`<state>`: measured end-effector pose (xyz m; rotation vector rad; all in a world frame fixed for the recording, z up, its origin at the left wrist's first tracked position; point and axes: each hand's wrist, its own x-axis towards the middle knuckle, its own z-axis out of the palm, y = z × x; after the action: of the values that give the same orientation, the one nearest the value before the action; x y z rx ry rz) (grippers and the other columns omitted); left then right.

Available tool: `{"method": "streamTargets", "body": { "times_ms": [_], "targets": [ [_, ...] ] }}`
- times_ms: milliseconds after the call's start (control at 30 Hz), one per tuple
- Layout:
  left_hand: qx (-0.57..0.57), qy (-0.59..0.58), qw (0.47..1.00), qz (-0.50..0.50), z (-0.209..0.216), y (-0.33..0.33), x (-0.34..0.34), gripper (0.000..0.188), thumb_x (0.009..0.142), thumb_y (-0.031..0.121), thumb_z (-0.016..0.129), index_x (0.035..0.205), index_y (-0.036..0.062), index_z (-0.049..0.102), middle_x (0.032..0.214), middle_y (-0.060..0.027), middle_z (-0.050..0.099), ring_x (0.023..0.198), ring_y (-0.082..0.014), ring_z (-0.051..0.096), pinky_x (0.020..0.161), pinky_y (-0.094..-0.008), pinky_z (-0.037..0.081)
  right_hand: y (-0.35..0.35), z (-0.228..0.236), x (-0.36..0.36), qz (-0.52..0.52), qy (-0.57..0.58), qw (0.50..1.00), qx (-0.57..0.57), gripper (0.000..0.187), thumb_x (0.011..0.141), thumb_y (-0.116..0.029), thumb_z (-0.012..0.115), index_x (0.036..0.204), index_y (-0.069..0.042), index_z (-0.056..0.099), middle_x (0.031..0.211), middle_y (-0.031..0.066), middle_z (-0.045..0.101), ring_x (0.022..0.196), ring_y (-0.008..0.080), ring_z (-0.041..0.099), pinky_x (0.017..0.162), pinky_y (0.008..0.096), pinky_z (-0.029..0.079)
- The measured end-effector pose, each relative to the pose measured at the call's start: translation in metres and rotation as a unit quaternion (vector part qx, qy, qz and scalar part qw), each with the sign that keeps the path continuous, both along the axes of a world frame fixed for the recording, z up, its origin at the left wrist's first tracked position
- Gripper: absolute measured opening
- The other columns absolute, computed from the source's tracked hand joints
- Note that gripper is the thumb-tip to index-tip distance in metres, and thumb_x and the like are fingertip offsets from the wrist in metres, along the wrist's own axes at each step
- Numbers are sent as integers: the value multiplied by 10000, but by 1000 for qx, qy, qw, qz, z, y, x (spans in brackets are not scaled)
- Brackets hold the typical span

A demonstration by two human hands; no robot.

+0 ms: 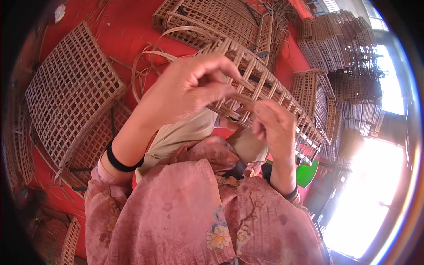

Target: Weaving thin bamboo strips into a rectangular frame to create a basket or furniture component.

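My left hand (187,88) reaches across the near side of a woven cane basket frame (282,99), its thumb and forefinger pinched on a flat cane strip (242,97). The strip spans the short gap to my right hand (274,121), whose curled fingertips grip it as well. Slanting from upper left to lower right over my lap, the frame has open slats and a thick wrapped rim. Long loops of pale cane (142,66) trail off to the left behind my left wrist; whether they join the held strip is hidden.
A large lattice panel (73,92) leans at the left on the red floor covering (123,33). Another woven basket (216,20) lies beyond the frame. Tall stacks of woven pieces (327,42) stand at the right, near a bright opening. A green object (307,173) is by my right forearm.
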<state>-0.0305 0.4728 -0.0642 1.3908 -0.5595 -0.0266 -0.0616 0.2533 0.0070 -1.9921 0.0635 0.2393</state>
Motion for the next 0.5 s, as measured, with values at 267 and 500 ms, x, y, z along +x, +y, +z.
{"method": "streamTargets", "body": {
  "times_ms": [267, 500],
  "targets": [
    [278, -122, 931, 204, 12, -24, -13, 249, 840, 12, 708, 1052, 81, 596, 710, -117, 611, 651, -290, 650, 587, -365, 486, 1, -20, 27, 207, -106, 922, -310, 204, 945, -154, 572, 969, -8, 714, 828, 242, 671, 760, 422, 663, 686, 476, 518],
    [270, -59, 941, 195, 10, -29, -13, 226, 851, 8, 706, 1054, 59, 622, 830, -79, 653, 729, -258, 660, 638, -350, 506, -6, -22, 30, 133, -78, 970, -190, 161, 884, -163, 666, 883, -4, 693, 772, 222, 668, 747, 427, 662, 674, 451, 527]
  ]
}}
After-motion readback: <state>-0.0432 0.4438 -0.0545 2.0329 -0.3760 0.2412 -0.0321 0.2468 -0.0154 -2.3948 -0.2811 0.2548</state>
